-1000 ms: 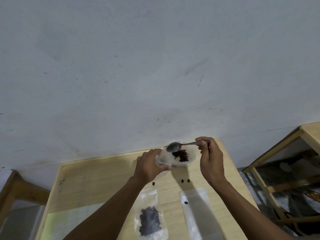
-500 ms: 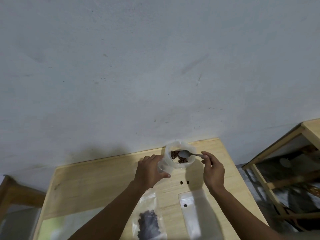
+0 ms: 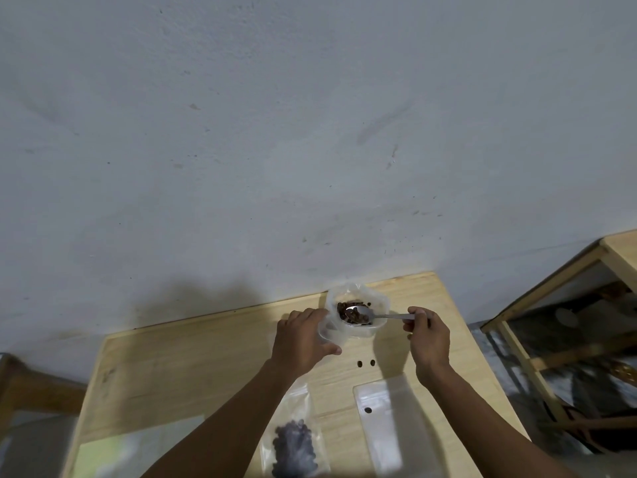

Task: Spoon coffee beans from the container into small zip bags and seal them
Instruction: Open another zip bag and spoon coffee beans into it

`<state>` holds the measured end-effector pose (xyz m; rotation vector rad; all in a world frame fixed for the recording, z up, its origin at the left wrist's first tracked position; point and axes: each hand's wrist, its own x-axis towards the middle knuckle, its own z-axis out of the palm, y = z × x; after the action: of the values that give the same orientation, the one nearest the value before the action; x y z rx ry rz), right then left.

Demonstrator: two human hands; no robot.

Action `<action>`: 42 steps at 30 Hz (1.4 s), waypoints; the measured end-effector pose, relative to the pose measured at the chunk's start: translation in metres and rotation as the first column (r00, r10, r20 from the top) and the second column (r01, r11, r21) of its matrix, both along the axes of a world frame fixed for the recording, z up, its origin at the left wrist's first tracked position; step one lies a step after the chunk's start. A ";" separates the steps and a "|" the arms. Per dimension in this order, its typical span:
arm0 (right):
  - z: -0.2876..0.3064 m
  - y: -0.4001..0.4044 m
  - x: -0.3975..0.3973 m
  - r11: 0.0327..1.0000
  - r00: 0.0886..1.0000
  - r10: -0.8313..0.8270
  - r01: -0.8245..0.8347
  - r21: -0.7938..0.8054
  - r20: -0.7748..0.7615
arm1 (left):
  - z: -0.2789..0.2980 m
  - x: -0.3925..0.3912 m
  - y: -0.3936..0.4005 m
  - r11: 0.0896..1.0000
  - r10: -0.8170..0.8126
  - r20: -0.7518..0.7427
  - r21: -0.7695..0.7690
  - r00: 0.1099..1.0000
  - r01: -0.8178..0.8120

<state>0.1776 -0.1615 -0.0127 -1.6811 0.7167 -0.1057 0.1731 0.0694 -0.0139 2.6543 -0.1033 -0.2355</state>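
**Inspector:** Left to right, please. What has changed?

**Assistant:** The left hand point(image 3: 303, 339) still grips a small empty zip bag point(image 3: 327, 331), fingers curled round it, just beside the container point(image 3: 358, 313) at the far edge of the surface point(image 3: 206, 357). A second ago the spoon point(image 3: 365, 312) was raised above the rim; now its bowl sits down among the coffee beans point(image 3: 350, 313). The right hand point(image 3: 429, 336) pinches the handle end.

**Inspector:** Meaning?

**Assistant:** In my judgement a fresh scoop is being loaded; nothing has gone into the held bag yet.

**Inspector:** Anything else noted?

**Assistant:** A filled bag point(image 3: 293, 439) lies nearer the person, a flat empty bag point(image 3: 389, 419) to its right. Two stray beans point(image 3: 366, 363) lie loose on the surface between bags and container.
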 end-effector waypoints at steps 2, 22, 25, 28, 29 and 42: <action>0.011 0.000 0.001 1.000 1.000 -0.013 0.013 0.028 0.023 | 0.002 -0.001 0.002 1.000 0.023 0.000 -0.015 1.000 -0.023; 0.094 0.039 -0.029 0.884 0.826 0.441 -0.332 -0.328 0.352 | 0.041 -0.008 0.002 0.930 0.204 -0.063 -0.298 0.977 -0.213; 0.097 0.032 -0.031 0.948 0.855 0.291 -0.199 -0.247 0.429 | 0.040 -0.010 0.008 0.911 0.224 -0.084 -0.337 0.971 -0.239; 0.082 0.014 -0.026 0.999 0.923 0.043 -0.030 -0.039 0.382 | 0.033 -0.016 0.014 0.875 0.259 -0.088 -0.399 0.962 -0.273; 0.072 0.006 -0.025 0.999 0.949 -0.032 0.019 0.044 0.314 | 0.031 -0.019 0.016 0.860 0.278 -0.085 -0.422 0.957 -0.287; -0.032 -0.049 -0.065 0.963 0.967 -0.190 0.217 0.159 -0.167 | 0.035 -0.050 0.026 0.834 0.348 -0.007 -0.454 0.937 -0.313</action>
<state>0.1127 -0.2102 -0.0443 -1.4539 0.9853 -0.0586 0.1235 0.0953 0.0213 2.1683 0.2516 0.0096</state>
